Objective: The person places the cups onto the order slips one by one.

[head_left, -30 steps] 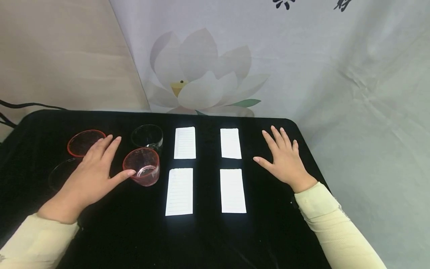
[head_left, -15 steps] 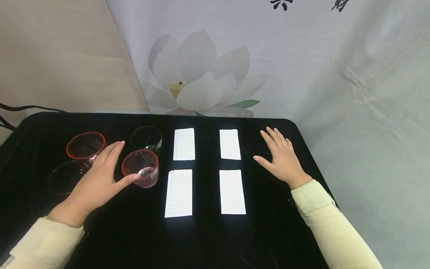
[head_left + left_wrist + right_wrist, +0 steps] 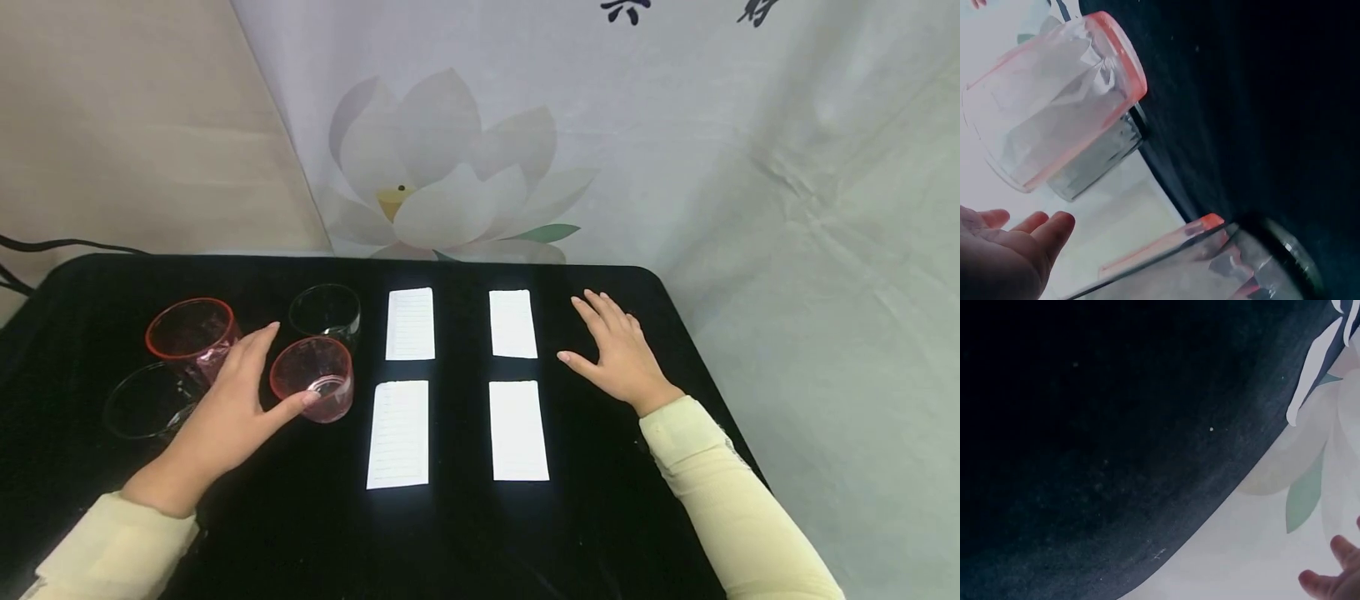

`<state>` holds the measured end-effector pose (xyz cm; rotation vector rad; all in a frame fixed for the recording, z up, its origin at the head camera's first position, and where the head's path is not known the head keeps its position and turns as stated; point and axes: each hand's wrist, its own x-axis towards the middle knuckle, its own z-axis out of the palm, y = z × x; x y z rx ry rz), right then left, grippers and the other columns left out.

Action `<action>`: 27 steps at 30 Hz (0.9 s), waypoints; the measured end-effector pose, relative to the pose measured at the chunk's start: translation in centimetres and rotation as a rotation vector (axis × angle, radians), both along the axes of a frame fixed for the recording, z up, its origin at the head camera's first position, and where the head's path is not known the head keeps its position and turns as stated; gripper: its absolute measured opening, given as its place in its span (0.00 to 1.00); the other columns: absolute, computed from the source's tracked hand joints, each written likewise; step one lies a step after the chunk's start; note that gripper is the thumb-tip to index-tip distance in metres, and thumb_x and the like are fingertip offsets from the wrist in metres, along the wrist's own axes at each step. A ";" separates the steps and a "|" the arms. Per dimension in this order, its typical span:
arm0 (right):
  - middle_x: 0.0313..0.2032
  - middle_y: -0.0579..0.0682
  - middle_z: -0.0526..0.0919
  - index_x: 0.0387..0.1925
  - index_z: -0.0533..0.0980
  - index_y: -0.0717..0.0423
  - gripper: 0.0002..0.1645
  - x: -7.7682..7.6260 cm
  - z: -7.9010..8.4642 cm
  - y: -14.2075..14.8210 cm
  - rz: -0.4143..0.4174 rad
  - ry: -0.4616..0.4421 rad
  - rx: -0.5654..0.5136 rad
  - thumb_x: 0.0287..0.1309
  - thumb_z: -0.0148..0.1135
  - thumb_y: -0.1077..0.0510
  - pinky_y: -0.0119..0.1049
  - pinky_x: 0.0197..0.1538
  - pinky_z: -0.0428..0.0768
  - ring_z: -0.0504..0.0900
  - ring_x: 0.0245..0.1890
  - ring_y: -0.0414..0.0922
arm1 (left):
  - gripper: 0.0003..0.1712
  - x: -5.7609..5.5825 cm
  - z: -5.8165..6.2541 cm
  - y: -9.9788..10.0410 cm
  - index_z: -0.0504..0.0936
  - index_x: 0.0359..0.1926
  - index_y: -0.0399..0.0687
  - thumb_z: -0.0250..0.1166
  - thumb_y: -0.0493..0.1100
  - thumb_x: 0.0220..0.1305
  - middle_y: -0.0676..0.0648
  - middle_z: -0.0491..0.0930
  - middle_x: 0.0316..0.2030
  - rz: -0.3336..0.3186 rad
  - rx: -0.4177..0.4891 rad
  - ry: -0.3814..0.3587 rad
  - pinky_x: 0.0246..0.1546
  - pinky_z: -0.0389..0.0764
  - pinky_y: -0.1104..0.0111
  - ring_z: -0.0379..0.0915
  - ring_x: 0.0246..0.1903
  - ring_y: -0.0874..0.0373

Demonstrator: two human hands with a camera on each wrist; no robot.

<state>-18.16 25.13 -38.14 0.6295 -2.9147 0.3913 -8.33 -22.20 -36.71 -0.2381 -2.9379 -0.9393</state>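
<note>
My left hand [image 3: 225, 417] is over the left side of the black table, fingers extended and thumb apart, holding nothing. Its thumb overlaps the front right pink-rimmed glass [image 3: 313, 367] in the head view; contact cannot be told there. In the left wrist view, fingertips [image 3: 1057, 228] show a gap from that pink glass [image 3: 1060, 100]. Behind it stands a clear glass [image 3: 325, 315]. To the hand's left are another pink-rimmed glass [image 3: 191, 329] and a clear glass [image 3: 146, 404], partly hidden by the hand. My right hand [image 3: 618, 354] is spread over the table's right side, holding nothing.
Several white lined paper slips lie in two columns mid-table, including a front left slip [image 3: 399, 433] and a back right slip [image 3: 513, 323]. A curtain with a lotus print [image 3: 465, 183] hangs behind the table [image 3: 465, 550]. Black cables [image 3: 67, 244] run at the far left.
My left hand has shifted right and slightly nearer, uncovering more of the two left glasses. My right hand has drifted a little left. The glasses and slips keep their places.
</note>
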 end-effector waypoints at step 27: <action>0.74 0.55 0.53 0.74 0.53 0.49 0.50 -2.3 -1.8 -3.0 -0.013 -0.073 0.042 0.58 0.56 0.32 0.65 0.70 0.53 0.50 0.73 0.56 | 0.68 -0.2 -2.1 -0.3 0.36 0.74 0.34 0.76 0.50 0.49 0.22 0.54 0.65 0.014 0.220 -0.172 0.57 0.63 0.33 0.54 0.63 0.24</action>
